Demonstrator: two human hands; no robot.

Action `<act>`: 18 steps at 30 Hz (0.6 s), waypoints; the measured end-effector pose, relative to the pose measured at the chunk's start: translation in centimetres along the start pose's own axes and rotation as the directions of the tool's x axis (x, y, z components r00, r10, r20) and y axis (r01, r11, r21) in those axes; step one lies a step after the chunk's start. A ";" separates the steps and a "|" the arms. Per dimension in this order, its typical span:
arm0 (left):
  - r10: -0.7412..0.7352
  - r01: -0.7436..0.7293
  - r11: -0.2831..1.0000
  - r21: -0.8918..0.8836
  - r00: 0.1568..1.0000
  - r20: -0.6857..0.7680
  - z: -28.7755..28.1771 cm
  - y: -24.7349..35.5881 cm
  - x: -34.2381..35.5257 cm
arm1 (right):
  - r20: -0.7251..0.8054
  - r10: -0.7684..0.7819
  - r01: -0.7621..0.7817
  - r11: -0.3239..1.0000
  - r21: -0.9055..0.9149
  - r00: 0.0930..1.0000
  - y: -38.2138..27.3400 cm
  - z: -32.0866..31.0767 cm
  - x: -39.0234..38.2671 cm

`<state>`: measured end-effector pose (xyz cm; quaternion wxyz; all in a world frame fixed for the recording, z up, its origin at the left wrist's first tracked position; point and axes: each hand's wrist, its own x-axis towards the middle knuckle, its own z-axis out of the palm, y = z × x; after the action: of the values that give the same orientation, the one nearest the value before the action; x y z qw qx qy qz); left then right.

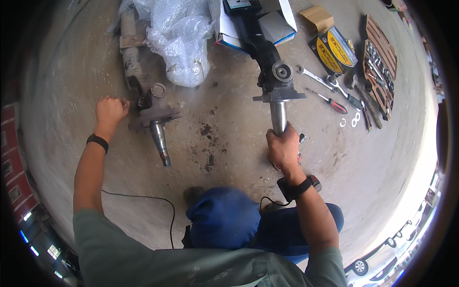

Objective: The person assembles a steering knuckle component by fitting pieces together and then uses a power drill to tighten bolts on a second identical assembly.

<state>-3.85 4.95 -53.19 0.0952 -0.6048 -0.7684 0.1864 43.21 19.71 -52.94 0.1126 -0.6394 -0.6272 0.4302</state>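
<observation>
My right hand (pixel 285 149) is wrapped round the bare metal spindle of a black axle knuckle (pixel 278 83), whose dark tube runs away to the far side. My left hand (pixel 111 112) is closed in a fist, with no object showing in it. Just right of that fist lies a worn, rusty axle knuckle (pixel 155 115), its tapered spindle (pixel 159 141) pointing toward me. Behind my right hand and wrist, a red and black cordless power tool (pixel 313 183) is partly hidden on the floor.
Bubble wrap (pixel 184 45) and an open white box (pixel 287 16) lie at the far side. To the right are yellow-black boxes (pixel 333 50), a combination wrench (pixel 315 78), a screwdriver (pixel 334 104), white washers (pixel 355 119), a hammer (pixel 366 98) and a socket case (pixel 381 33). A black cable (pixel 143 196) crosses the floor.
</observation>
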 end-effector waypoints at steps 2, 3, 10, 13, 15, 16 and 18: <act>-0.007 0.007 1.000 0.003 1.000 -0.004 0.4 -0.2 -0.1 | 0.004 -0.002 0.002 1.000 -0.022 1.000 -0.2 -0.1 -0.1; -0.002 0.003 1.000 0.021 1.000 -0.015 0.5 -0.3 -0.1 | 0.012 0.011 -0.011 1.000 -0.021 1.000 -0.4 -0.1 -0.1; -0.028 0.028 1.000 -0.010 1.000 -0.001 0.9 -0.1 -0.2 | -0.022 0.036 -0.036 0.999 -0.040 0.999 -0.1 0.2 -0.1; -0.021 0.021 0.999 -0.027 1.000 -0.016 0.9 -0.5 -0.3 | -0.006 0.067 -0.067 0.997 -0.048 0.998 0.0 0.4 0.0; -0.004 0.003 1.000 -0.029 1.000 -0.007 1.0 -0.5 -0.1 | -0.010 0.073 -0.073 0.995 -0.065 0.997 0.0 0.3 0.0; -0.006 0.006 0.999 -0.037 1.000 -0.006 1.2 -0.5 -0.1 | -0.016 0.080 -0.081 0.994 -0.074 0.997 0.0 0.2 0.0; -0.015 0.015 0.999 -0.030 1.000 -0.019 1.3 -0.6 -0.1 | -0.012 0.074 -0.075 0.994 -0.080 0.997 -1.0 0.2 -0.3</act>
<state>-4.86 4.49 -54.17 0.0948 -0.6020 -0.7747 0.1685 42.44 19.57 -52.23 0.0733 -0.6681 -0.6194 0.4057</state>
